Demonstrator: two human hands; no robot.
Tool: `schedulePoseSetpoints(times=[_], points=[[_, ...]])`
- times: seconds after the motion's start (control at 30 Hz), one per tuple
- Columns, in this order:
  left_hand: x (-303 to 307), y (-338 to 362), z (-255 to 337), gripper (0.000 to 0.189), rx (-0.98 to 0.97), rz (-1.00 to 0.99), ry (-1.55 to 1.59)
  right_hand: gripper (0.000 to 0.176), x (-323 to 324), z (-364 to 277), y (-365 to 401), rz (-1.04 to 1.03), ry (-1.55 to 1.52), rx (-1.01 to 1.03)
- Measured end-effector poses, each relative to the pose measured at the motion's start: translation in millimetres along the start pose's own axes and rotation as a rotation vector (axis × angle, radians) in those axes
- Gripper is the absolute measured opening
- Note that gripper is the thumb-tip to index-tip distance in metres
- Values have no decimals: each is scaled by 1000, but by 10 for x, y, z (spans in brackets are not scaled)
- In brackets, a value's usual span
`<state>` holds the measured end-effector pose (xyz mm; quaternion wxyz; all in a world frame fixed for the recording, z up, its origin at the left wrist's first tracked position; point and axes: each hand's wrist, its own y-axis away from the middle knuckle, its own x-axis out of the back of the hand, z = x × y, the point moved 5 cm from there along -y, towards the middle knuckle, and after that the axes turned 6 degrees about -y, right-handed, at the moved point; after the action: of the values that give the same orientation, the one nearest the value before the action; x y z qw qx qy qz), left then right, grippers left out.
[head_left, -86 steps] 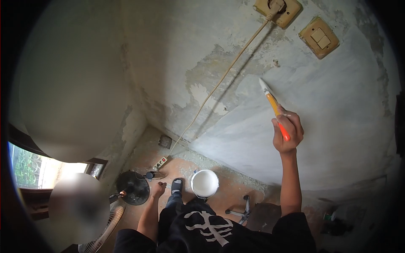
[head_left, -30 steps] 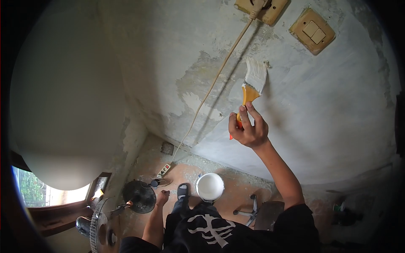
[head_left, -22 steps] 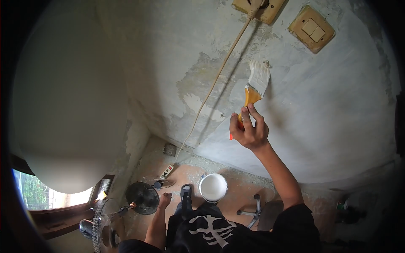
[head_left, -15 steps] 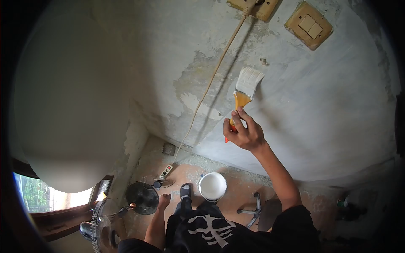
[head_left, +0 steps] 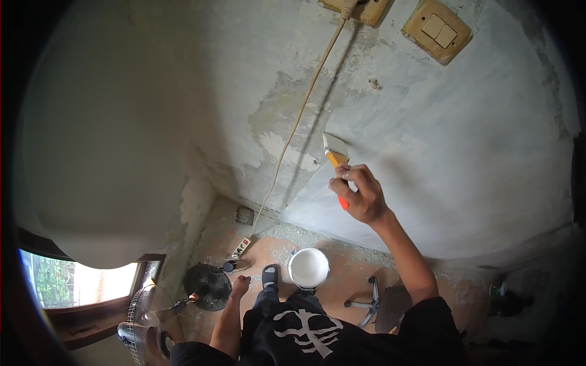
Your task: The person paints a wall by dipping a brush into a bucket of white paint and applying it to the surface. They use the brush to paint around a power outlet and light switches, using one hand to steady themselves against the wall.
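My right hand (head_left: 364,196) is wrapped round the orange and yellow handle of a paintbrush (head_left: 336,157). White-coated bristles point up and left, up against the wall (head_left: 427,146) or very close to it; contact is hard to tell. Just left of the brush, a beige cable (head_left: 303,110) runs down the wall over a rough grey patch. My left hand (head_left: 240,287) hangs low beside my leg, curled into a fist, and nothing shows in it. On the floor near my feet stands a white bucket (head_left: 309,269) with white stuff inside.
A light switch (head_left: 437,32) and a socket (head_left: 366,8) are high on the wall. Below lie a power strip (head_left: 242,247) and a round black base (head_left: 207,287). A fan (head_left: 143,329) stands at lower left, a chair's leg base (head_left: 368,303) right of the bucket.
My right hand has brought the paintbrush down and left along the wall, and its bristles now lean left. My left hand stays low, nearly where it was.
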<state>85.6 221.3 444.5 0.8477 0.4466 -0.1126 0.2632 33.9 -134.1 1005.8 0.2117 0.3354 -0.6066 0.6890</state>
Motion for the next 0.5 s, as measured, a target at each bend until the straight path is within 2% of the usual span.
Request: schedulePoseSetpoints(times=[0.07,0.17,0.23,0.33,0.5], points=[[-2,-5,-2,41,7,-3,-11,25,197,153,-157,32,-64,-91],[42,117,83,41,26,5,-10,24,418,156,-342,127,13,-13],[47,153,105,41,34,25,-7,25,375,55,-318,93,85,76],[52,224,135,40,12,7,-27,17,77,-100,-24,10,352,351],[2,245,-16,39,39,-11,11,8,-543,19,649,-108,417,384]])
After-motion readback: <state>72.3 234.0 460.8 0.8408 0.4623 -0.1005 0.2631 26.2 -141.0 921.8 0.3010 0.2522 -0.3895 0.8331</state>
